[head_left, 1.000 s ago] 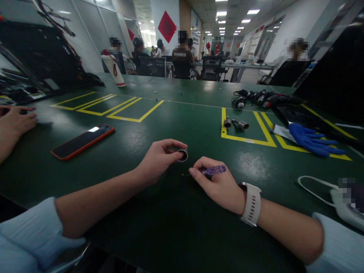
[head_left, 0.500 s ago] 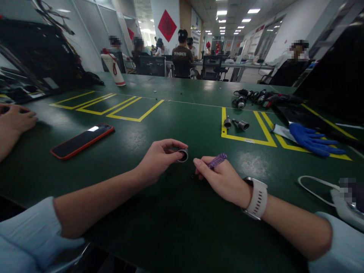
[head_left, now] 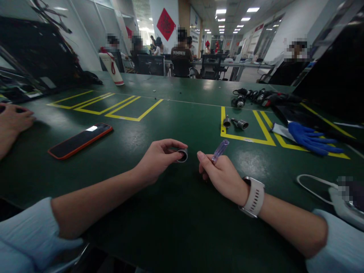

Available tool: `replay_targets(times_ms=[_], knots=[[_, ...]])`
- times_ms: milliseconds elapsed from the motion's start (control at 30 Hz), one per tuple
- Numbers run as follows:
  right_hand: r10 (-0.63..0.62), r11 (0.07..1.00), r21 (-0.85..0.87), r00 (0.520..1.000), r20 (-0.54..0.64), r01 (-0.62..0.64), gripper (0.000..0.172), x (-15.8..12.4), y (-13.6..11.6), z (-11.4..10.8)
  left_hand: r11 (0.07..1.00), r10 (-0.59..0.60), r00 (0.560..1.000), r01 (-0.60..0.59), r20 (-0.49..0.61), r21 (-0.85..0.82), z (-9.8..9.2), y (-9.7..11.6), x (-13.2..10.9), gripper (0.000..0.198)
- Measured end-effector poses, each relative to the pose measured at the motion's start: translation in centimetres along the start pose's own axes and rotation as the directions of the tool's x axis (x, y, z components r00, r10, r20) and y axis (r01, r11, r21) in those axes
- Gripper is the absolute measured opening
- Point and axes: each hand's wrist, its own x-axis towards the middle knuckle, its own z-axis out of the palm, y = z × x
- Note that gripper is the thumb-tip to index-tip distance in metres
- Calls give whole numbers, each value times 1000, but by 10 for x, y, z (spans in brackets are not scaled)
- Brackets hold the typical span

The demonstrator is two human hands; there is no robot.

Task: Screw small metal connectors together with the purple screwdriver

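Observation:
Near the middle of the table, my left hand pinches a grey metal hole saw between thumb and fingers, its round open end facing right. Most of its body is hidden in the hand. A short gap to the right, my right hand is closed around a small screwdriver with a clear purple handle, which sticks up above the thumb. The screwdriver's tip is hidden by the fingers. Two similar hole saws lie farther back, inside a yellow-taped box.
A phone in a red case lies to the left, with another person's hand beyond it. To the right are a blue glove, black cables and a white strap. A white cup stands at the back left.
My right hand has turned, bringing the purple handle more upright, and has drawn slightly away from the left hand. The left hand still pinches the hole saw in the same place.

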Motion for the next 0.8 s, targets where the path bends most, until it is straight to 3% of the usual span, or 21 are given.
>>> replay_targets(times_ms=[167,433,800], knots=[[-7,999,-39,997,-71,4,55,1,1,-3,1000,6,1000,-6,4,0,0,-1,0,20],[-56,972,-228,998,26,61,48,-2,-2,-1,1000,5,1000,-5,4,-14,1,-1,0,18],[-42,977,-208,999,-20,37,50,-1,4,1,1000,0,1000,0,8,-16,1,-1,0,19]])
